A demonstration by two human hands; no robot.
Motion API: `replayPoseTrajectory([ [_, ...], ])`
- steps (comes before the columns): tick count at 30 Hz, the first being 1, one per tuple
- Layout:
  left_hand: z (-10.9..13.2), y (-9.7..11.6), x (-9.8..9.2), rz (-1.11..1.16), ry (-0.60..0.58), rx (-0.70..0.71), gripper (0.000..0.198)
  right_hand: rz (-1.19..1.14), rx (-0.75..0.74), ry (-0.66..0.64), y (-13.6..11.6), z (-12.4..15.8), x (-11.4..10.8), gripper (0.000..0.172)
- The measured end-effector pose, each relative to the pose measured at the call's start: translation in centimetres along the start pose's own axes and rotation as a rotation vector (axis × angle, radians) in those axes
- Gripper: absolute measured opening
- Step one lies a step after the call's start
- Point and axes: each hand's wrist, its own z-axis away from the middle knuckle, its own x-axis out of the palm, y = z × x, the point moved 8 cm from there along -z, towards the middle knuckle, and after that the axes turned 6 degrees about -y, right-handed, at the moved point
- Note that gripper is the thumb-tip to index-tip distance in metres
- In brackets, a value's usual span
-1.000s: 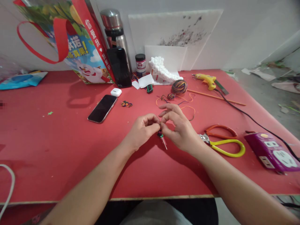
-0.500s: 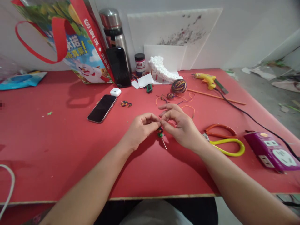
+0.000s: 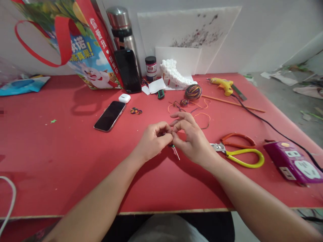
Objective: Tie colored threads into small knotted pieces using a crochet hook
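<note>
My left hand (image 3: 154, 140) is closed in a pinch around a small multicoloured yarn piece, mostly hidden by the thumb and fingers. A thin metal pin (image 3: 177, 154) with a bit of green at its upper end sticks out below the fingers, slanting toward me. My right hand (image 3: 191, 137) has thumb and index finger pinched together against the left fingertips, its other fingers loosely curved; what it pinches is too small to make out. Behind the hands, loose yarn (image 3: 202, 114) trails from a small yarn wad (image 3: 184, 102) and a multicoloured yarn ball (image 3: 193, 91).
Scissors (image 3: 242, 153) with orange and yellow handles lie beside my right forearm, near a purple socket block (image 3: 292, 163). A yellow glue gun (image 3: 222, 85) and a wooden stick (image 3: 234, 103) lie behind. Left are a phone (image 3: 110, 116), white earphone case (image 3: 124, 98) and small yarn piece (image 3: 136, 111).
My left thumb and fingers have shifted over the yarn piece, covering more of it and its green part. My right hand has moved slightly left, and more of the scissors shows.
</note>
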Motion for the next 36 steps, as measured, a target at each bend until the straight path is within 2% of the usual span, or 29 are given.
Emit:
replayPoseTrajectory([
  [7, 0.0, 0.0, 0.1, 0.037, -0.01, 0.007, 0.005, 0.011, 0.008, 0.028, 0.3, -0.1, -0.4, 0.011],
  [10, -0.1, -0.6, -0.2, 0.132, 0.014, -0.057, 0.006, -0.083, 0.033, -0.012, 1.1, -0.5, -0.8, 0.009],
  [13, -0.2, -1.2, -0.5, 0.271, 0.022, -0.124, 0.014, -0.275, 0.153, -0.015, 2.3, -0.8, -1.5, 0.011],
  [17, -0.4, -1.0, -0.7, 0.389, 0.016, -0.1, 0.016, -0.576, 0.353, -0.023, 3.4, -0.5, -0.9, 0.032],
  [21, -0.4, -0.7, -0.6, 0.455, -0.005, -0.094, 0.017, -0.856, 0.483, -0.173, 3.5, 0.1, 1.3, 0.043],
  [23, -0.3, -0.5, -0.6, 0.461, -0.01, -0.093, 0.017, -0.94, 0.519, -0.266, 3.3, 0.3, 2.2, 0.043],
  [25, -0.2, -0.3, -0.7, 0.452, -0.007, -0.083, 0.018, -0.975, 0.553, -0.301, 3.4, 0.4, 2.4, 0.042],
  [32, -0.3, -0.1, -1.4, 0.452, 0.05, -0.047, 0.026, -1.008, 0.542, -0.239, 3.5, 0.1, 1.4, 0.034],
  [36, -0.5, -0.3, -2.1, 0.52, 0.06, -0.032, 0.026, -0.981, 0.548, -0.158, 3.7, -0.1, 0.6, 0.034],
])
